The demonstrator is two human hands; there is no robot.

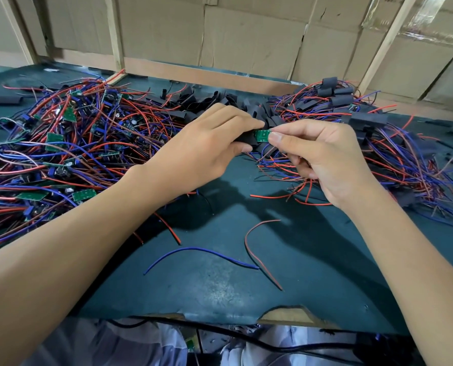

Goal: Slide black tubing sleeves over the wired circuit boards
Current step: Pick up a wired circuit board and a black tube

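Note:
My left hand (207, 143) grips a black tubing sleeve (246, 140) between thumb and fingers above the table's middle. My right hand (323, 157) pinches the end of a small green circuit board (262, 135) with thumb and forefinger. The board's other end sits inside the sleeve's mouth. Its red and blue wires trail down under my right palm. A heap of loose black sleeves (207, 101) lies just behind my hands.
A big tangle of bare wired boards (69, 143) fills the left of the dark green table (220, 286). Sleeved boards with wires (373, 120) pile up at the right. Loose blue wire (201, 250) and red wire (251, 244) lie near the front edge. Cardboard walls stand behind.

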